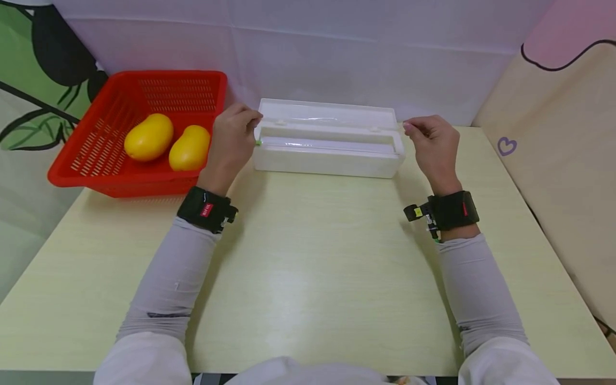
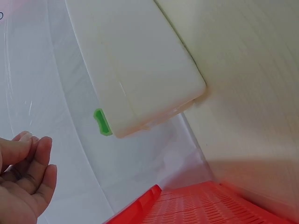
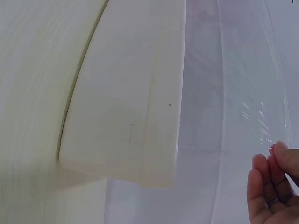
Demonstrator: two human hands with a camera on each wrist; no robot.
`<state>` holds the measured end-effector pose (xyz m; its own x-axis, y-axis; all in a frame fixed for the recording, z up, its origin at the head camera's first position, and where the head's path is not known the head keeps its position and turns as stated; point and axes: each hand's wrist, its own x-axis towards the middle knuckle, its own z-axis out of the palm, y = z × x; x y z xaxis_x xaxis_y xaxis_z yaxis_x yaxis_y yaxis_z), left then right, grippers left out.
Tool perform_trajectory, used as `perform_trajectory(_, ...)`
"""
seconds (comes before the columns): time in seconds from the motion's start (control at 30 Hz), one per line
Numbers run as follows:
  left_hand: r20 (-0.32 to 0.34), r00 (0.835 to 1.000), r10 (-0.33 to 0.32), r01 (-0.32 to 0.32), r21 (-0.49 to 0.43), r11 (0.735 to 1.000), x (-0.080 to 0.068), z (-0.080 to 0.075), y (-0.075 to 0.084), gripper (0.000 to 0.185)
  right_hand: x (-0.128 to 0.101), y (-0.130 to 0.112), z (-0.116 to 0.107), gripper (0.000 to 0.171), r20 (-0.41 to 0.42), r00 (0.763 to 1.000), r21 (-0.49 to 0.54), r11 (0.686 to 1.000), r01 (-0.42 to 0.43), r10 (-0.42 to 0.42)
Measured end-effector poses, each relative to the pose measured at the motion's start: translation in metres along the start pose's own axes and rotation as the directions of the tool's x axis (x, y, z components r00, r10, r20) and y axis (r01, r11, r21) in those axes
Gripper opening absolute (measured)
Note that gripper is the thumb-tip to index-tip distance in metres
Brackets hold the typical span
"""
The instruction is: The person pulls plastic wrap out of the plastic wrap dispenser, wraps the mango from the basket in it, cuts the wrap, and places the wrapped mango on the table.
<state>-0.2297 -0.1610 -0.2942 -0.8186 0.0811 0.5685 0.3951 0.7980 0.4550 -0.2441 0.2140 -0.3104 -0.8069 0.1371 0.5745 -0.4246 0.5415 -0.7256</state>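
A long white cling film box (image 1: 327, 163) stands at the back of the table with its lid (image 1: 327, 109) raised, and a roll of film (image 1: 332, 144) lies inside. Clear cling film (image 3: 262, 116) stretches up from the box, with shiny creases near the right fingertips. My right hand (image 1: 435, 147) pinches one corner of it between thumb and fingers. Beyond the box's left end, my left hand (image 1: 232, 140) pinches the other corner. A small green tab (image 2: 102, 122) sticks out at the box's left end.
A red plastic basket (image 1: 108, 184) stands at the left, close beside my left hand. Two yellow mangoes, one farther left (image 1: 149, 137) and one nearer my hand (image 1: 190, 148), lie in it. A pale cloth wall (image 1: 313, 59) rises behind the table (image 1: 313, 267).
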Motion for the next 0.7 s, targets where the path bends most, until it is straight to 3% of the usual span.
perform_trajectory(0.33, -0.028, 0.999, -0.016, 0.015, -0.027, 1.0, 0.001, -0.007, 0.008, 0.023, 0.002, -0.003, -0.005, 0.019, -0.008, 1.0, 0.013, 1.0, 0.027, -0.027)
perform_trajectory(0.7, -0.052, 0.999, 0.007, -0.009, -0.03, 1.0, 0.0, -0.011, 0.018, 0.022, 0.003, -0.01, -0.011, 0.02, -0.022, 1.0, 0.013, 1.0, -0.008, 0.008)
